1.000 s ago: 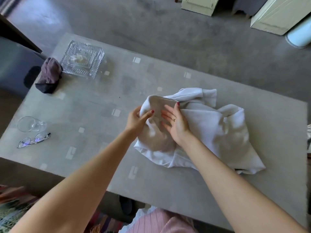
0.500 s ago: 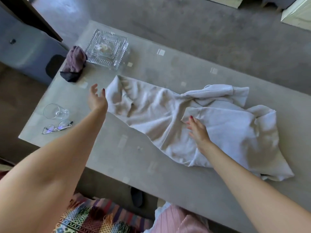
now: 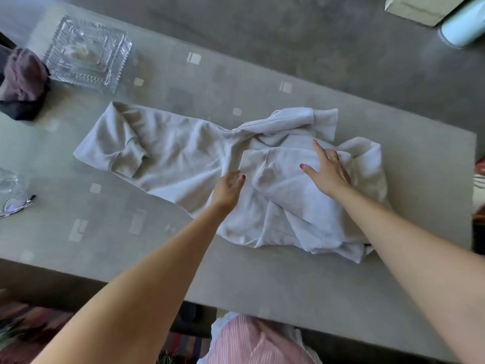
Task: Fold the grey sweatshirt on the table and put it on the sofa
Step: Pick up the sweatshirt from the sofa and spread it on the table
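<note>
The light grey sweatshirt (image 3: 183,153) lies rumpled on the grey table (image 3: 288,279). One part is stretched out to the left, the rest is bunched in folds at the right. My left hand (image 3: 227,189) rests on the cloth near its middle, fingers loosely curled, holding nothing. My right hand (image 3: 326,170) lies flat on the bunched right part, fingers spread and pressing down. The sofa is not in view.
A cut-glass dish (image 3: 88,53) stands at the table's far left, with a purple and black cloth bundle (image 3: 23,82) beside it. Glasses (image 3: 15,204) and a clear glass (image 3: 8,178) lie at the left edge. Pale cabinets and a white bin (image 3: 462,22) stand on the floor beyond.
The bunched sweatshirt was spread out to the left. My left hand has come back from the far left end to the middle of the cloth. My right hand has shifted right onto the folds.
</note>
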